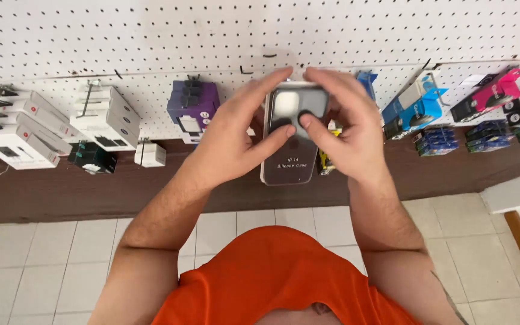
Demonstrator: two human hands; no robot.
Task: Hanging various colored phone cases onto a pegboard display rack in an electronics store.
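Item: phone case package [290, 153], a flat, dark rectangular box with a clear front window, being held upright against the white pegboard wall [151, 36].

Left hand [236, 135] is grasping the package's left edge, thumb pressing across the front. Right hand [341, 129] is grasping the right edge and top, thumb resting on the window near the camera cut-out. Both hands are closed on it; neither is hanging free.

Handling, as judged: appearing light, thin and fairly stiff; the glossy window is likely slippery, so the side edges are offering the surest hold, with fingers behind as backing. The clear front may be denting under hard thumb pressure.

Surroundings: a metal peg hook [247, 71] is sticking out just above the left fingers. A purple box [192, 103] is hanging near the left hand; white boxes [106, 117] are hanging well beyond it. Blue packages [416, 108] are hanging near the right hand, a pink package [495, 91] farther out.
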